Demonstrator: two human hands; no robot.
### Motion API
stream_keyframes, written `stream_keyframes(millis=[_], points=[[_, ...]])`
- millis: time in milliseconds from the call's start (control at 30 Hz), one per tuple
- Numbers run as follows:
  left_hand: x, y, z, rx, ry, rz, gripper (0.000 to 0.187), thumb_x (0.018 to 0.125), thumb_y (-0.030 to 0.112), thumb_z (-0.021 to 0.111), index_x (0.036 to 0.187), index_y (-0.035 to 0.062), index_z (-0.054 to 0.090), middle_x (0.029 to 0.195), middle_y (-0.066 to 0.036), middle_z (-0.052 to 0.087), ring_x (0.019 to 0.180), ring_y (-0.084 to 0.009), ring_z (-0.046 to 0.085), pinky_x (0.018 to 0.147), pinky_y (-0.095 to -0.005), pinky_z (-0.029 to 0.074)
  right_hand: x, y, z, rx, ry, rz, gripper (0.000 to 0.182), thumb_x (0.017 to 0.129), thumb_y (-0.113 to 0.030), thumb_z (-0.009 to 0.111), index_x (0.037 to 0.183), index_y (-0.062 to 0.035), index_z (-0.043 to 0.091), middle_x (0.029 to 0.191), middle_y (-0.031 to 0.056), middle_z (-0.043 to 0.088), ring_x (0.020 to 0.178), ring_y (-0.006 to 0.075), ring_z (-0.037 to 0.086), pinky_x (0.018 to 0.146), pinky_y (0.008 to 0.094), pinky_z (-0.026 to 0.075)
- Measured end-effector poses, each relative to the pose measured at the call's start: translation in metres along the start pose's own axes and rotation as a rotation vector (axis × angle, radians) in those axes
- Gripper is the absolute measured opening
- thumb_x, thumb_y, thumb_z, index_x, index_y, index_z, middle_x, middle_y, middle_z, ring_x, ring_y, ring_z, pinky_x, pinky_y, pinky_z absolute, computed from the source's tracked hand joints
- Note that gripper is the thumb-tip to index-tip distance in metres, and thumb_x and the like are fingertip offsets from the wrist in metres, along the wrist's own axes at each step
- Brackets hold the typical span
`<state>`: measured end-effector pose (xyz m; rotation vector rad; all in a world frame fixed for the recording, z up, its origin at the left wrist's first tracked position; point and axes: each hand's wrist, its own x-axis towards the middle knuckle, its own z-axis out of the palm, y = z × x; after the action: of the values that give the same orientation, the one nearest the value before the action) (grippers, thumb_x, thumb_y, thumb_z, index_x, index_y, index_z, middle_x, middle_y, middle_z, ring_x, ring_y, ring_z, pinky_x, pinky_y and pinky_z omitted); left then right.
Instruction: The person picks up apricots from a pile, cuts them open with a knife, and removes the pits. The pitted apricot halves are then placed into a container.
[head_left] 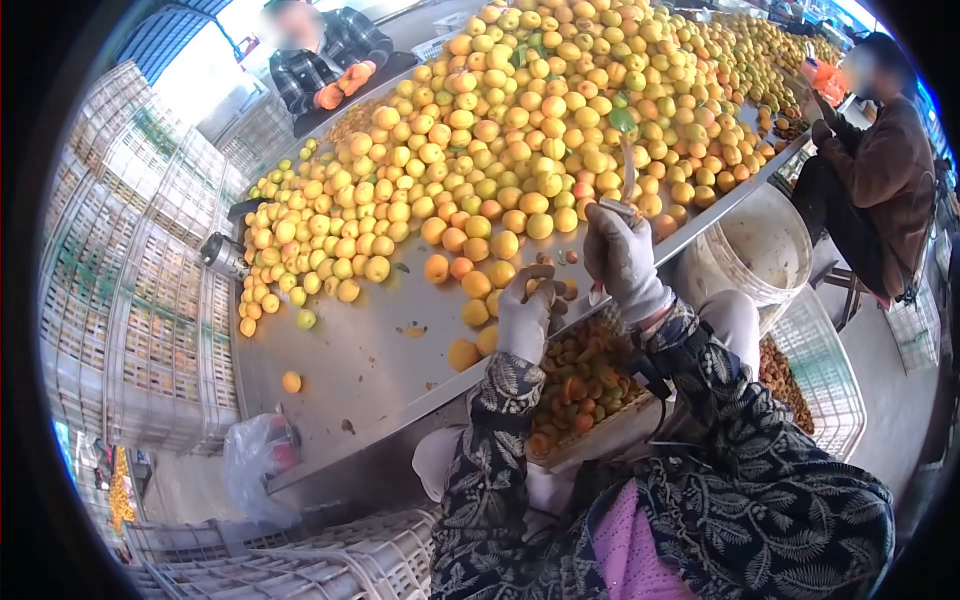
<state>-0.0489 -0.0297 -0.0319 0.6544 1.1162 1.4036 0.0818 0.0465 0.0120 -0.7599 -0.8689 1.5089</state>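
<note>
My left hand [525, 318], in a pale glove, is at the near edge of the metal table [370, 385]. Its fingers are curled, and what they may hold is hidden. To its right and a little higher is my right hand [620, 262], gloved too and closed round a tool that looks like a knife with a thin curved blade [629, 172] pointing up and away. Yellow-orange apricots [540, 150] lie heaped in front of both hands. Beneath them, below the table edge, a crate holds apricot pieces [580, 390].
A whitish bucket [755, 240] stands at right, with a crate [825, 370] and brown bits [783, 385] below it. Stacked plastic crates [140, 270] rise at left. Two co-workers sit round the table: one in plaid [330, 55], one in brown [885, 150]. A plastic bag [258, 465] hangs at the table's corner.
</note>
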Motion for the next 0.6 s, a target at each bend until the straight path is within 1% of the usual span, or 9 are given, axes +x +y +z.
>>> stream_keyframes(millis=[67, 167, 300, 367, 400, 467, 500, 567, 600], points=[[0.003, -0.001, 0.002, 0.036, 0.000, 0.022, 0.014, 0.094, 0.011, 0.055, 0.107, 0.0046, 0.058, 0.080, -0.007, 0.066, 0.058, -0.0068, 0.056, 0.045, -0.0195, 0.041, -0.006, 0.001, -0.002, -0.004, -0.009, 0.001, 0.019, 0.089, -0.014, 0.062, 0.073, -0.0048, 0.057, 0.052, -0.0005, 0.049, 0.036, 0.0083, 0.040, 0.034, 0.0237, 0.030], [0.001, 0.004, 0.010, 0.001, 0.080, -0.048, 0.014, 0.095, 0.018, 0.059, 0.102, 0.0066, 0.061, 0.076, -0.006, 0.065, 0.053, -0.0065, 0.054, 0.042, -0.0199, 0.039, -0.014, -0.002, -0.009, 0.003, -0.045, 0.013, 0.019, 0.089, -0.012, 0.061, 0.072, -0.0049, 0.057, 0.051, -0.0008, 0.048, 0.035, 0.0079, 0.039, 0.034, 0.0234, 0.030], [0.008, 0.002, 0.007, -0.004, 0.116, -0.084, 0.018, 0.096, 0.023, 0.059, 0.098, 0.0062, 0.063, 0.075, -0.004, 0.064, 0.052, -0.0081, 0.055, 0.039, -0.0196, 0.037, -0.021, -0.006, -0.013, -0.061, -0.052, 0.023, 0.018, 0.089, -0.012, 0.062, 0.073, -0.0039, 0.058, 0.051, -0.0009, 0.048, 0.035, 0.0072, 0.039, 0.033, 0.0235, 0.028], [0.011, 0.000, 0.005, -0.004, 0.178, -0.069, 0.032, 0.097, 0.038, 0.054, 0.101, 0.0070, 0.063, 0.073, -0.004, 0.063, 0.051, -0.0085, 0.055, 0.037, -0.0203, 0.035, -0.023, -0.005, -0.016, -0.109, -0.024, 0.064, 0.022, 0.092, -0.014, 0.058, 0.072, -0.0057, 0.055, 0.049, -0.0008, 0.046, 0.034, 0.0089, 0.038, 0.033, 0.0238, 0.028], [0.009, 0.004, 0.006, -0.003, 0.178, -0.071, 0.032, 0.097, 0.038, 0.054, 0.101, 0.0070, 0.063, 0.073, -0.004, 0.063, 0.051, -0.0085, 0.055, 0.037, -0.0203, 0.035, -0.023, -0.004, -0.018, -0.109, -0.023, 0.065, 0.022, 0.092, -0.014, 0.058, 0.072, -0.0057, 0.055, 0.049, -0.0008, 0.046, 0.034, 0.0089, 0.038, 0.033, 0.0238, 0.028], [0.005, 0.012, 0.006, -0.093, 0.170, -0.172, 0.046, 0.099, 0.049, 0.044, 0.105, 0.0072, 0.061, 0.071, -0.004, 0.063, 0.048, -0.0086, 0.053, 0.037, -0.0202, 0.034, -0.022, -0.002, -0.021, -0.170, -0.039, 0.063, 0.023, 0.092, -0.015, 0.058, 0.072, -0.0055, 0.056, 0.049, -0.0006, 0.046, 0.034, 0.0092, 0.038, 0.033, 0.0240, 0.028], [0.006, 0.010, 0.005, -0.093, 0.171, -0.173, 0.046, 0.099, 0.049, 0.044, 0.105, 0.0072, 0.061, 0.071, -0.004, 0.063, 0.048, -0.0086, 0.053, 0.037, -0.0202, 0.034, -0.021, -0.001, -0.022, -0.170, -0.038, 0.063, 0.023, 0.092, -0.015, 0.058, 0.072, -0.0055, 0.056, 0.049, -0.0006, 0.046, 0.034, 0.0092, 0.038, 0.033, 0.0240, 0.028], [0.008, 0.005, -0.002, -0.029, 0.094, -0.122, 0.056, 0.099, 0.056, 0.035, 0.112, 0.0071, 0.059, 0.070, -0.003, 0.063, 0.046, -0.0091, 0.052, 0.036, -0.0204, 0.031, -0.020, 0.003, -0.022, -0.116, -0.041, 0.097, 0.013, 0.086, -0.014, 0.066, 0.083, -0.0021, 0.064, 0.055, -0.0032, 0.051, 0.039, 0.0050, 0.040, 0.037, 0.0216, 0.029], [0.005, 0.009, -0.007, -0.029, 0.098, -0.122, 0.056, 0.099, 0.056, 0.035, 0.112, 0.0071, 0.059, 0.070, -0.003, 0.063, 0.046, -0.0091, 0.052, 0.036, -0.0204, 0.031, -0.018, 0.005, -0.022, -0.116, -0.043, 0.101, 0.013, 0.086, -0.014, 0.066, 0.083, -0.0021, 0.064, 0.055, -0.0032, 0.051, 0.039, 0.0050, 0.040, 0.037, 0.0216, 0.029]])
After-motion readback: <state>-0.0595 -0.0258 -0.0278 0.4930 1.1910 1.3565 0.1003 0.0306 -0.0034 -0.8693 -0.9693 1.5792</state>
